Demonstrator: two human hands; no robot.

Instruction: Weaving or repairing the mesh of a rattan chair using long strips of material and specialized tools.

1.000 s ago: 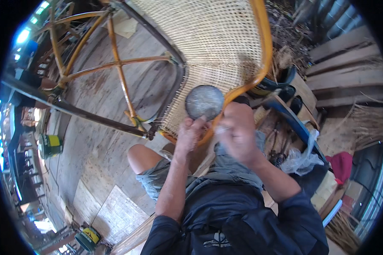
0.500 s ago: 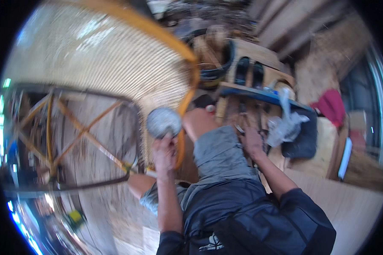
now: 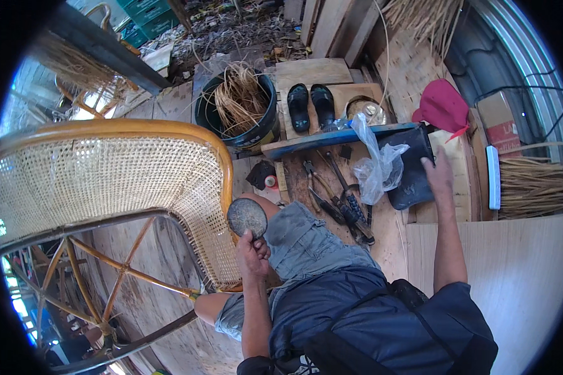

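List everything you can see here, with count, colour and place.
Rattan chair: one, tan, left.
Round tool: one, grey, by the chair edge.
Bucket: one, black, holding cane strips, top centre.
Sandals: two, black, on a board.
Pliers: several hand tools, dark, on the floor.
Plastic bag: one, clear, centre right.
Black case: one, under the bag.
Cap: one, red, right.
Left hand: holds the round tool.
Right hand: on the black case.

I look down on a worn wooden plank floor, a pale plywood sheet at right, stacked timber boards beyond, dry cane bundles by a corrugated wall, bright daylight at left.
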